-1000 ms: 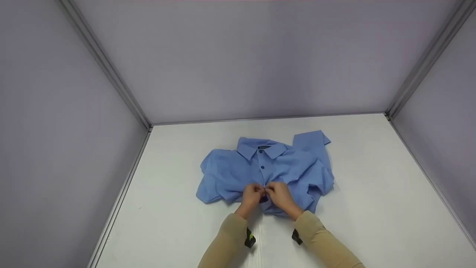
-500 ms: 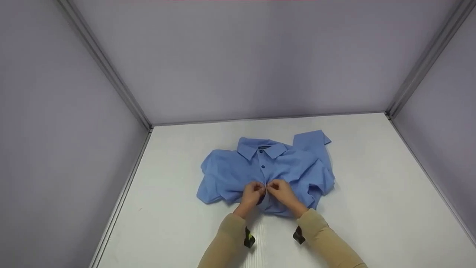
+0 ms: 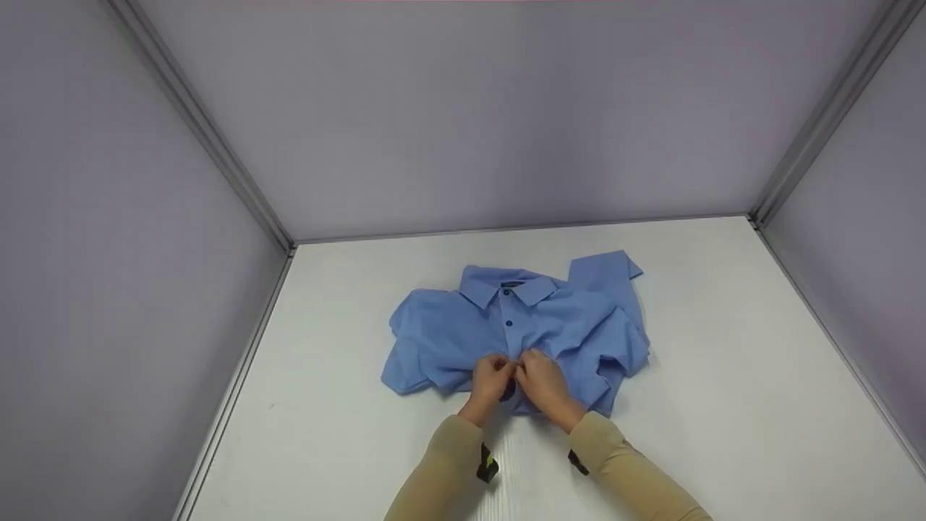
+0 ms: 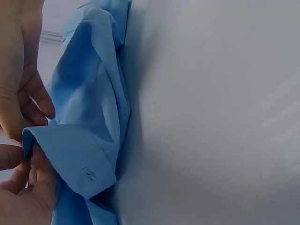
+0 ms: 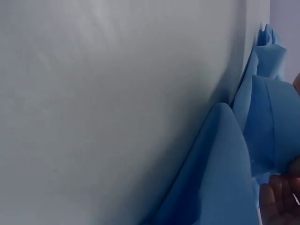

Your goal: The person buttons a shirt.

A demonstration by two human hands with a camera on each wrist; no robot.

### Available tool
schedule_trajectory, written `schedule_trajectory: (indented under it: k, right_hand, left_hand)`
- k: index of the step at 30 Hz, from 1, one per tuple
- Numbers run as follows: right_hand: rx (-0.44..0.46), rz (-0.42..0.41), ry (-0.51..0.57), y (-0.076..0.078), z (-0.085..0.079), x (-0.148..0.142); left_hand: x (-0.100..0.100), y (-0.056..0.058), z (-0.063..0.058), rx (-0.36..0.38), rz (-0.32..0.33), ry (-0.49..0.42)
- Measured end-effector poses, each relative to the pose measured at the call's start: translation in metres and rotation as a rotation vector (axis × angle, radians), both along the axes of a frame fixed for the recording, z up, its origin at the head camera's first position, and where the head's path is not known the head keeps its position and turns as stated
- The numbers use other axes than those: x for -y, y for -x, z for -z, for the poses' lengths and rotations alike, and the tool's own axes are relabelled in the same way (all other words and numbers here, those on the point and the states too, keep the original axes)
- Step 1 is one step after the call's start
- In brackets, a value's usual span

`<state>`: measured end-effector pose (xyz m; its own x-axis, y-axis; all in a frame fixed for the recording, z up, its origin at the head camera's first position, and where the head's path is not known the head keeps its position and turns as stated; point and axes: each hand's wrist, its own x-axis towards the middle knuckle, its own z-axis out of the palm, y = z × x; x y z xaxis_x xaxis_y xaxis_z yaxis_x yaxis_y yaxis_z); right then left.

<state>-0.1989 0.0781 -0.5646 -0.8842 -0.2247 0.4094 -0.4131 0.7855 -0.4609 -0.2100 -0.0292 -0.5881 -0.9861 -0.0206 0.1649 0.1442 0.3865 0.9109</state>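
A light blue collared shirt [image 3: 448,334] lies front up on the white table, with dark buttons [image 3: 508,323] below its collar. Both hands meet at its front opening, lower down. My left hand [image 3: 492,380] pinches the edge of the shirt front between thumb and fingers. Opposite it, my right hand [image 3: 542,382] grips the same strip of cloth, fingertips pointing down and close to the left thumb. In the left wrist view the lifted front edge [image 4: 70,145] folds over the fingers, and a small stitched buttonhole [image 4: 88,175] shows near its corner. Whatever sits between the fingertips is hidden.
One sleeve [image 3: 604,271] is folded up past the shoulder at the right. White table surface [image 3: 723,347] surrounds the shirt, with grey-lilac panels [image 3: 463,123] behind and at both sides. Dark wrist cameras [image 3: 487,464] hang under the tan sleeves.
Half a second ago the right fingertips drew slightly right, apart from the left ones. Now they are back against the left hand, turned further down. The shirt otherwise lies as before.
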Motion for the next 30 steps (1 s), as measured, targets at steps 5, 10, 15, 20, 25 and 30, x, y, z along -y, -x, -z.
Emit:
schedule_trajectory:
  k: [5, 10, 15, 20, 25, 30]
  right_hand:
    - [-0.094, -0.024, -0.011, -0.002, 0.001, 0.003]
    - [-0.146, -0.027, -0.043, -0.005, 0.004, 0.004]
    - [-0.101, -0.014, -0.04, -0.005, 0.005, 0.003]
    - [0.066, -0.019, 0.093, -0.001, 0.002, 0.002]
    - [0.312, -0.035, 0.305, 0.002, -0.002, -0.002]
    - [0.566, 0.005, 0.54, 0.005, -0.003, -0.003]
  left_hand:
    - [0.004, 0.02, 0.038, -0.048, -0.001, -0.03]
    - [0.0, -0.001, -0.008, 0.027, -0.053, -0.011]
    - [-0.001, -0.012, -0.024, 0.066, -0.019, 0.012]
    - [-0.003, -0.011, -0.024, 0.001, -0.017, 0.061]
    - [-0.001, -0.008, -0.012, -0.128, 0.008, 0.02]
    - [0.001, -0.006, -0.012, -0.092, 0.063, -0.162]
